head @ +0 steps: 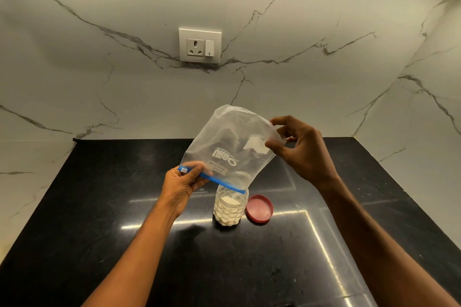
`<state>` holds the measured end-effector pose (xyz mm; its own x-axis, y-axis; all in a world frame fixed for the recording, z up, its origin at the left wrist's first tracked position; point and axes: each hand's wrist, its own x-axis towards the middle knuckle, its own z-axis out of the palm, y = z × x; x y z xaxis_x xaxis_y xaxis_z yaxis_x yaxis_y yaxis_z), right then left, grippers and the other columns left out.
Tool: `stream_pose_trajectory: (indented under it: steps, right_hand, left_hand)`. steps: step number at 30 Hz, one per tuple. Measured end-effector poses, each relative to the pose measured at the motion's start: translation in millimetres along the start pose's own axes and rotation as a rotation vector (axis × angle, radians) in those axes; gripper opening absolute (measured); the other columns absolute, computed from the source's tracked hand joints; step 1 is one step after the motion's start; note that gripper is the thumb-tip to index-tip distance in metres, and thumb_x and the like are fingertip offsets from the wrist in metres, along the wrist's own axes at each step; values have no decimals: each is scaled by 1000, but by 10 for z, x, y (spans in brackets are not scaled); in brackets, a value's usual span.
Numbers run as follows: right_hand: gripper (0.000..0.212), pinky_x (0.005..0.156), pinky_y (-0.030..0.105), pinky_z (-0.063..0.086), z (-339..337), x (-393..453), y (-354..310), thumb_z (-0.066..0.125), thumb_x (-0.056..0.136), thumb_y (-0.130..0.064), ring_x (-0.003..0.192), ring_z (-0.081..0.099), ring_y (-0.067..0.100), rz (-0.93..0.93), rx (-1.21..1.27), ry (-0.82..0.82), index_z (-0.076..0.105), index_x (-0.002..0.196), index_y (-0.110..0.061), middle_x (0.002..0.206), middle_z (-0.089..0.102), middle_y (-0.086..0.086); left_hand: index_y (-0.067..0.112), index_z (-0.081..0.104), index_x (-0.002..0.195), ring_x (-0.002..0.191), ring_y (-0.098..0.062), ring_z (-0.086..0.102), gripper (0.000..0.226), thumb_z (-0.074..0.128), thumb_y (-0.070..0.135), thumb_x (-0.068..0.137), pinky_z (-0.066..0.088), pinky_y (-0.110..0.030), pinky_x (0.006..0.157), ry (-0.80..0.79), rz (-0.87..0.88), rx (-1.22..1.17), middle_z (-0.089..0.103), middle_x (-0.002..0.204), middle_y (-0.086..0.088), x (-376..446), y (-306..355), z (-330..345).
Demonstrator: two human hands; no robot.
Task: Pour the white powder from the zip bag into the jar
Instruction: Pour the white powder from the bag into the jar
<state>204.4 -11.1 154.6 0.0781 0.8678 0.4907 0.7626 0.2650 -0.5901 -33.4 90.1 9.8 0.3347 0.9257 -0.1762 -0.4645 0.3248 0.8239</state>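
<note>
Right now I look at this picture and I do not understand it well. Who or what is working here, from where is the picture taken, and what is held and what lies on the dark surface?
There is no machine here: a person works with two bare hands. The one picture comes from a camera worn on the person's head, looking forward and down, so the arms enter from the bottom edge.

The left hand pinches the blue zip strip of a clear zip bag. The right hand pinches the bag's raised bottom corner. The bag is upside down, its mouth over an open jar.

The jar stands on the black counter and already holds white powder. The bag looks nearly empty. A red lid lies beside the jar, to its right. Behind is a marble wall with a socket.
</note>
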Motion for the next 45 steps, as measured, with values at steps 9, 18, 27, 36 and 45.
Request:
stream_pose_trajectory:
  steps: [9, 18, 27, 36, 45]
  right_hand:
    - [43, 71, 5, 51, -10, -28, 32, 78, 82, -20, 82, 68, 0, 20, -18, -38, 63, 121, -12, 95, 72, 1]
    - [42, 69, 8, 53, -7, -71, 55, 79, 82, -18, 81, 68, 2, 27, 10, 32, 63, 120, -11, 93, 72, 2]
    - [41, 71, 13, 56, -3, -71, 50, 78, 82, -19, 82, 68, 2, 16, 11, 25, 62, 119, -15, 91, 71, -2]
    - [39, 70, 16, 58, 28, -100, 60, 80, 80, -18, 80, 69, 5, 18, 56, 79, 65, 116, -12, 93, 72, 0]
    - [40, 69, 12, 55, 28, -110, 40, 79, 81, -16, 81, 69, 4, 9, 49, 44, 63, 118, -12, 94, 72, 1]
  left_hand:
    - [4, 70, 97, 103, -32, 72, 23, 69, 15, 77, 61, -43, 86, 6, -10, 18, 75, 100, -15, -32, -27, -27]
    - [3, 71, 100, 99, -31, 73, 28, 70, 16, 74, 62, -40, 83, 21, -17, 38, 75, 100, -15, -17, -17, -29]
    - [3, 69, 101, 101, -31, 72, 29, 70, 15, 75, 62, -41, 82, 19, -26, 9, 75, 100, -15, 2, -20, -38]
    - [2, 68, 105, 105, -33, 70, 32, 69, 16, 76, 59, -46, 90, 22, -21, 23, 72, 105, -18, 26, -24, -52]
    - [-9, 61, 116, 104, -33, 71, 45, 69, 15, 78, 60, -45, 87, 25, -28, 10, 72, 103, -19, 19, -29, -35]
